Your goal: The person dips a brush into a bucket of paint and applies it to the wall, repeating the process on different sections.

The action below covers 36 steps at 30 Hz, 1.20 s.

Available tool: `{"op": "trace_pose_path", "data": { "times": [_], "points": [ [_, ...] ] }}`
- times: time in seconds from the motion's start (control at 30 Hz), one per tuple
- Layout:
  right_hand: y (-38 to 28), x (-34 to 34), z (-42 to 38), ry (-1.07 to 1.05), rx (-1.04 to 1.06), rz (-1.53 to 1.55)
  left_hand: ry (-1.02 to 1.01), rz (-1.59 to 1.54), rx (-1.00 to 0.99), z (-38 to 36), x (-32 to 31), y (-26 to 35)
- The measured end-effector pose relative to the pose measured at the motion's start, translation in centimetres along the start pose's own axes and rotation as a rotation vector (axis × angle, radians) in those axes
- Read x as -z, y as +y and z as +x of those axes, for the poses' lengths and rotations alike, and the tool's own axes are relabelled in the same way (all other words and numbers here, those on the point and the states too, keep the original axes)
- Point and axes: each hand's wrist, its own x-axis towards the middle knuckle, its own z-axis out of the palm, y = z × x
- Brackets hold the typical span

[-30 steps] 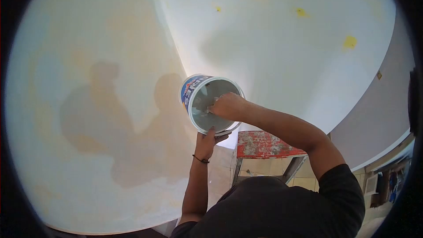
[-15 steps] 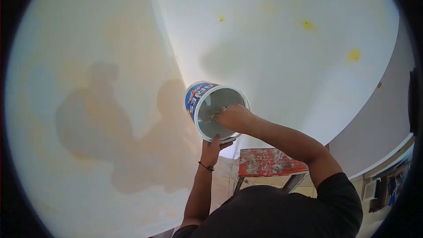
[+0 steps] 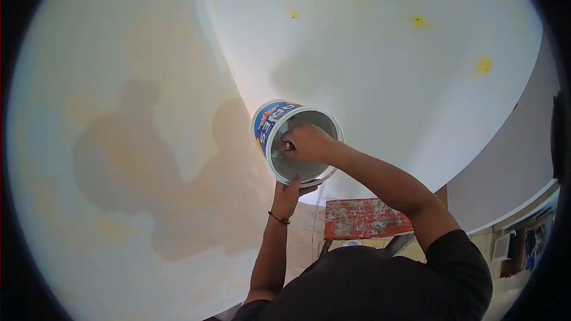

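A white paint bucket (image 3: 271, 125) with a blue printed label is tilted so that its mouth faces me. My left hand (image 3: 289, 195) supports it from below, thumb over the lower rim and fingers under the side. Inside the mouth is my right hand (image 3: 312, 142), its fingers curled closed near the grey inner wall. A small light-coloured bit shows at those fingers, too small to name. A dark bracelet (image 3: 279, 218) circles my left wrist.
Past the bucket, a pale left wall (image 3: 119, 35) meets a white wall (image 3: 369, 65) with several yellow patches. Below my right arm stands a worn red stool or ladder top (image 3: 363, 219). Shelves with items (image 3: 526, 252) are at the lower right.
My right hand has shifted up and a little left inside the bucket, its fingers more curled. The bucket and left hand sit slightly higher in view.
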Motion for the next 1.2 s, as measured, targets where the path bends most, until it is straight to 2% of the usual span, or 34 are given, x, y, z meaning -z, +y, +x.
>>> {"op": "trace_pose_path", "data": {
  "times": [0.07, 0.17, 0.27, 0.3, 0.37, 0.5, 0.57, 0.6, 0.67, 0.7, 0.77, 0.9, 0.93, 1.07, 1.2],
  "points": [
    [1.1, -1.8, 1.0, 0.117, -0.073, 0.174, -0.002, -0.019, 0.002, 0.1, -0.2, -0.1],
    [1.0, -2.3, 0.9, 0.149, -0.091, 0.154, 0.001, -0.043, 0.005, 0.3, -0.3, 0.1],
    [-0.8, 2.0, -0.4, 0.113, -0.151, 0.291, 0.023, -0.042, -0.016, 0.8, 0.1, 0.0],
    [-0.3, 1.5, -0.3, 0.103, -0.142, 0.287, 0.033, -0.051, -0.021, 1.0, 0.2, -0.1],
    [0.4, 0.7, -0.3, 0.315, -0.176, 0.491, 0.016, -0.058, -0.046, 1.6, 0.4, -0.1],
    [0.7, 1.5, -1.1, 0.180, -0.310, 0.632, 0.056, -0.082, -0.053, 2.3, 0.1, 0.3],
    [1.4, 0.9, -1.8, 0.318, -0.391, 0.989, 0.058, -0.113, -0.022, 2.6, 0.4, 0.2],
    [1.3, 0.8, -2.2, 0.315, -0.384, 0.981, 0.059, -0.119, -0.030, 2.7, 0.6, 0.0],
    [1.0, 1.0, -3.1, 0.443, -0.443, 1.270, 0.055, -0.121, -0.039, 2.9, 0.9, -0.2],
    [1.1, 0.9, -3.6, 0.449, -0.435, 1.261, 0.048, -0.123, -0.049, 2.9, 0.9, -0.1],
    [1.3, 1.0, -4.6, 0.561, -0.535, 1.484, 0.050, -0.114, -0.079, 2.9, 0.5, 0.4],
    [1.3, 2.0, -6.8, 0.658, -0.582, 1.577, 0.066, -0.186, -0.105, 2.7, -0.6, 1.3],
    [1.8, 1.8, -7.4, 0.670, -0.527, 1.582, 0.052, -0.176, -0.110, 2.5, -0.8, 1.7],
    [2.9, 1.7, -8.7, 0.671, -0.554, 1.482, 0.059, -0.245, -0.147, 2.5, -1.3, 2.4],
    [3.4, 3.7, -8.8, 0.741, -0.475, 1.476, 0.108, -0.302, -0.149, 3.2, -1.3, 2.3]
  ]
}}
